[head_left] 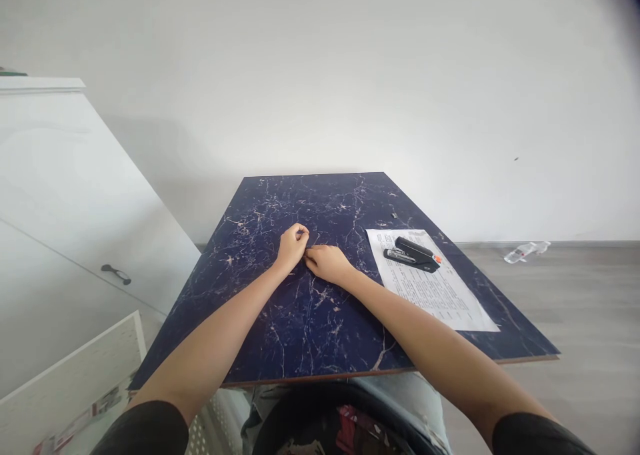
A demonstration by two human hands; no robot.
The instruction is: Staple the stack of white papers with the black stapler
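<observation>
Both my hands rest together near the middle of a dark blue marbled tabletop [280,321]. My left hand [292,245] is curled with its fingertips pinched together. My right hand [327,263] lies knuckles up, its fingertips pinched against the left hand's. Whatever sits between the fingertips is too small to make out. To the right lies a printed sheet of paper [440,295], and a black stapler [413,255] with an orange spot rests on its upper part, a hand's width from my right hand.
A white cabinet [65,208] with a dark handle stands at the left. A white board [75,381] leans below it. A clear plastic bottle [526,249] lies on the grey floor by the wall at the right. The table's near edge is over my lap.
</observation>
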